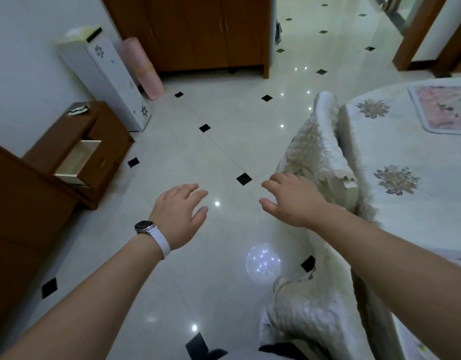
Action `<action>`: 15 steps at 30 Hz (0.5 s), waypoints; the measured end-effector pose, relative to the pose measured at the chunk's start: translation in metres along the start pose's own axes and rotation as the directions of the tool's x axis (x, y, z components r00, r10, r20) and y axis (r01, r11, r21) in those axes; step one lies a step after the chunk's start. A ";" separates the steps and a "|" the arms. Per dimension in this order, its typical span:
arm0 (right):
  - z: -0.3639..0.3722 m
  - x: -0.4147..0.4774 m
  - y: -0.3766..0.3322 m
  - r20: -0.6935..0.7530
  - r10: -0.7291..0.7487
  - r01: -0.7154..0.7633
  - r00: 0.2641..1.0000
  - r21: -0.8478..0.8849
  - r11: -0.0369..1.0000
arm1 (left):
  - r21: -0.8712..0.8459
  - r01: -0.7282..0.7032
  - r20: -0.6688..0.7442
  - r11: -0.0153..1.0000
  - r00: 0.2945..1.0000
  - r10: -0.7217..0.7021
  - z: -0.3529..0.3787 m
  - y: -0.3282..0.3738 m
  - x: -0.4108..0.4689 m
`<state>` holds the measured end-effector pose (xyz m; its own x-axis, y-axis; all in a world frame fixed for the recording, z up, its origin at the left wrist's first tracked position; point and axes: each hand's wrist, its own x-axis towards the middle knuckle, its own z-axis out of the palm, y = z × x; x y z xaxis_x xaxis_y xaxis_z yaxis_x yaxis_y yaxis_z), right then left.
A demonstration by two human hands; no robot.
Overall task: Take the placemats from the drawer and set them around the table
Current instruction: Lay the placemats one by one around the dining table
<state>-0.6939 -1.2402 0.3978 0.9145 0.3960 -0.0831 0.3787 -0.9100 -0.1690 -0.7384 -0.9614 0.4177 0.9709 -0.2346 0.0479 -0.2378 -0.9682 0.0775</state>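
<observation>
At right, tabletop (406, 141); just beside it a draped chair (315, 152), close enough to catch the right arm. Left, open drawer (77, 162) jutting out, easy to bump. One placemat (445, 110) flat on the tabletop. Left hand (178, 211) and right hand (291, 198) spread, holding nothing

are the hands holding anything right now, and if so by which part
Nothing is held. The left hand and the right hand are both open above the floor, fingers relaxed.

No text, label, brand, number or sign can be read anywhere in the frame. The wristwatch (145, 227) screen, left of centre, is seen dark.
</observation>
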 end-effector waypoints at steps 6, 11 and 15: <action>-0.005 0.030 0.019 -0.017 0.058 -0.057 0.998 0.042 0.998 | -0.004 -0.073 0.001 0.997 0.997 0.073 0.007 -0.005 0.062; -0.013 0.071 0.036 -0.046 0.129 -0.126 0.991 0.071 0.990 | -0.014 -0.136 -0.007 0.991 0.991 0.136 0.009 -0.022 0.125; -0.020 0.117 0.048 -0.078 0.205 -0.200 0.976 0.065 0.978 | -0.057 -0.190 -0.029 0.980 0.982 0.188 0.021 -0.045 0.185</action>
<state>-0.5662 -1.2402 0.3998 0.9810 0.1901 -0.0390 0.1778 -0.9608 -0.2129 -0.5473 -0.9628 0.4024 0.9075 -0.4102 0.0902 -0.4189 -0.8996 0.1231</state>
